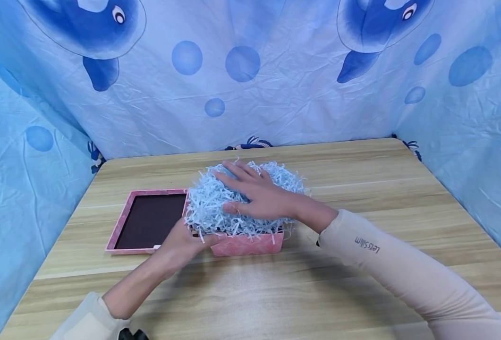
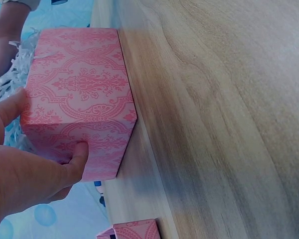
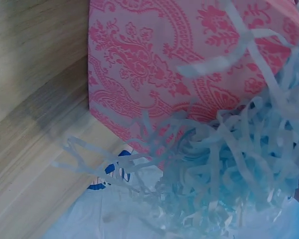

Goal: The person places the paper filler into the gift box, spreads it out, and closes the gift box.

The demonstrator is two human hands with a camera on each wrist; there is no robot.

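A pink patterned box [image 1: 248,245] stands on the table, heaped above its rim with light-blue shredded paper [image 1: 209,200]. My left hand [image 1: 181,248] holds the box by its near left corner. In the left wrist view, the thumb lies at the rim and a bent finger touches the patterned side [image 2: 82,79]. My right hand [image 1: 260,196] rests palm down on top of the paper heap, its fingers spread. In the right wrist view, paper strips [image 3: 214,164] hang over the box wall [image 3: 154,64], and the hand itself is hardly visible.
Left of the box lies a shallow pink lid [image 1: 118,231] with a dark inside [image 1: 157,222]. The wooden table [image 1: 382,189] reaches to blue curtains [image 1: 275,108] printed with whales and bubbles at the back and sides.
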